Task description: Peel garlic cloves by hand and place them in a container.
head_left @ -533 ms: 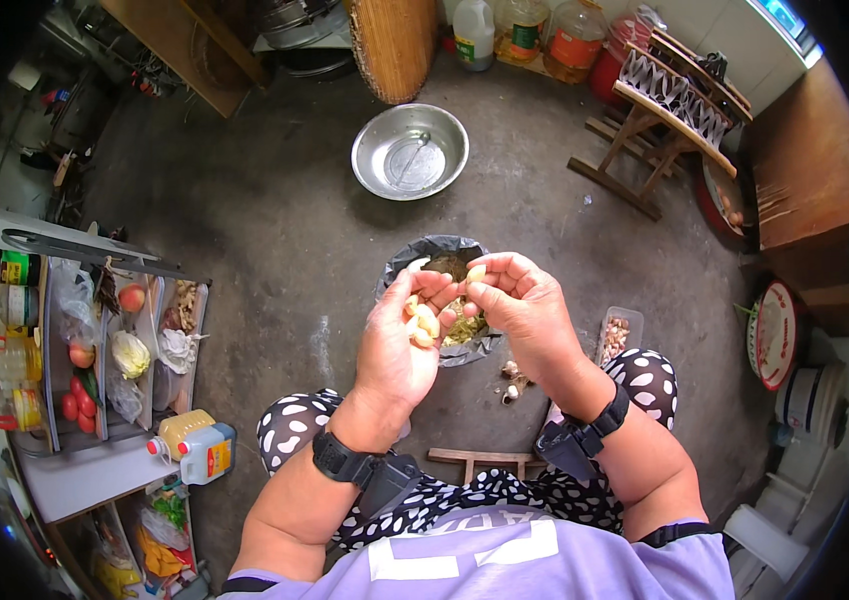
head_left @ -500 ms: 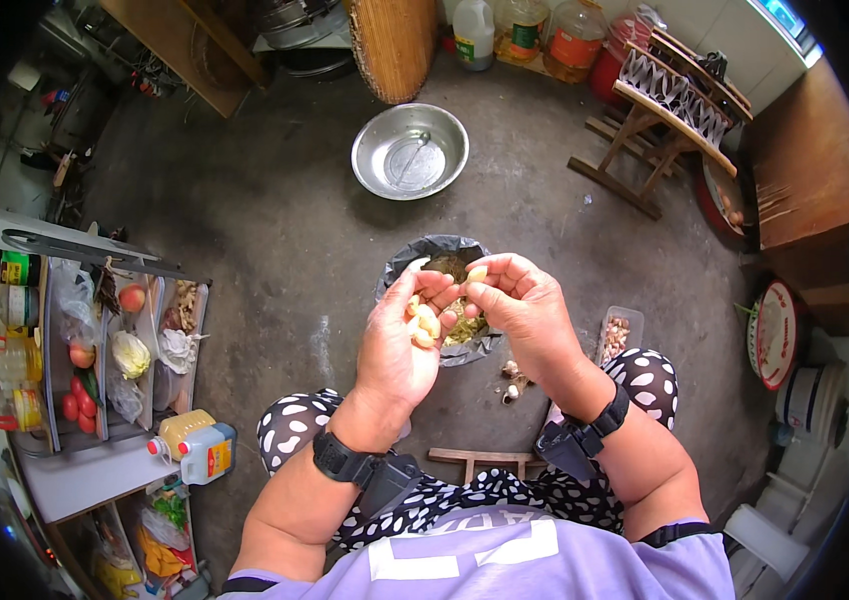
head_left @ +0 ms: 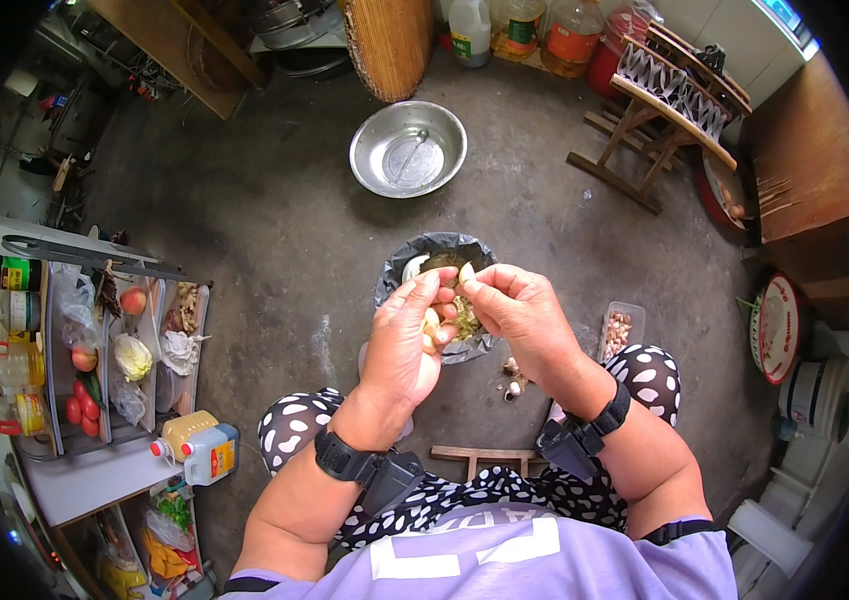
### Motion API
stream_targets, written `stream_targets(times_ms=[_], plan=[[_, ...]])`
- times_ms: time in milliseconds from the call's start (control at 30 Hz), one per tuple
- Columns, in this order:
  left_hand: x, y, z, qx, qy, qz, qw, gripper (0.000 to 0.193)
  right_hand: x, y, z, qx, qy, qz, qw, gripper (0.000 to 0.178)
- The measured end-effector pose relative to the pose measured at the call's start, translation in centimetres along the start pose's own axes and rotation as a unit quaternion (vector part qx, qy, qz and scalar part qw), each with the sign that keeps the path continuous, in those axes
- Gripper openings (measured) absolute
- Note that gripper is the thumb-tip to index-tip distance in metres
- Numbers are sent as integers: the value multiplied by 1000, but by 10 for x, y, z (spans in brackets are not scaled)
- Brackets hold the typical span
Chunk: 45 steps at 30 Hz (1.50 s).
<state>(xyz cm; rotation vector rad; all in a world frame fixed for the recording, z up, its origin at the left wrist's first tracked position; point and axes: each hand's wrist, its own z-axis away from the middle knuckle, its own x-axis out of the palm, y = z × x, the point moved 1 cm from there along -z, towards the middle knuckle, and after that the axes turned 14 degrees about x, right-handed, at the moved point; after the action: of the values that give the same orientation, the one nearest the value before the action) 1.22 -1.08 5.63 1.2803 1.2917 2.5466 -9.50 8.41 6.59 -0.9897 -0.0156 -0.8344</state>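
Note:
My left hand (head_left: pixel 397 352) is curled around several peeled garlic cloves (head_left: pixel 432 327), partly hidden by its fingers. Between the thumb and fingertips of my right hand (head_left: pixel 530 312) a single pale garlic clove (head_left: pixel 467 274) is pinched, close to the left fingertips. Both hands hover over a bin lined with a dark plastic bag (head_left: pixel 386 292), which holds yellowish peelings (head_left: pixel 467 320). On the floor just right of the bin lie a few garlic pieces (head_left: pixel 514 380). By my right knee, a clear plastic box (head_left: pixel 638 315) contains many unpeeled cloves (head_left: pixel 618 334).
Beyond the bin a metal basin (head_left: pixel 370 180) with a spoon-like utensil rests on the concrete floor. A rack of vegetables (head_left: pixel 133 357) and two jugs (head_left: pixel 210 454) stand left. A folding wooden stool (head_left: pixel 635 130) is at far right, with an enamel basin (head_left: pixel 792 335) nearer.
The fingers of my left hand have curled further over the cloves. The clove in my right hand has tipped more upright and shifted slightly left.

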Motion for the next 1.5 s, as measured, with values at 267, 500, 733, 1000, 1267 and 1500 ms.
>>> stream_targets(times_ms=[267, 500, 733, 1000, 1267, 1500], plan=[[1, -1, 0, -5, -17, -79, 997, 13, -2, 9, -5, -46, 17, 145, 988, 16], [0, 3, -1, 16, 16, -37, 999, 9, -12, 10, -7, 21, 3, -14, 1000, 14], [1, 0, 0, 38, 14, -68, 997, 7, 4, 11, -5, 8, 11, -31, 999, 12], [-2, -2, 0, 21, 7, -50, 999, 10, 2, 17, -5, -107, 54, 168, 979, 11], [-4, 1, 1, 6, 21, -31, 999, 13, -7, 12, -9, -119, 112, 183, 969, 21], [0, 1, 3, 20, 26, -53, 998, 16, 7, 11, -6, -115, -4, 109, 987, 13]])
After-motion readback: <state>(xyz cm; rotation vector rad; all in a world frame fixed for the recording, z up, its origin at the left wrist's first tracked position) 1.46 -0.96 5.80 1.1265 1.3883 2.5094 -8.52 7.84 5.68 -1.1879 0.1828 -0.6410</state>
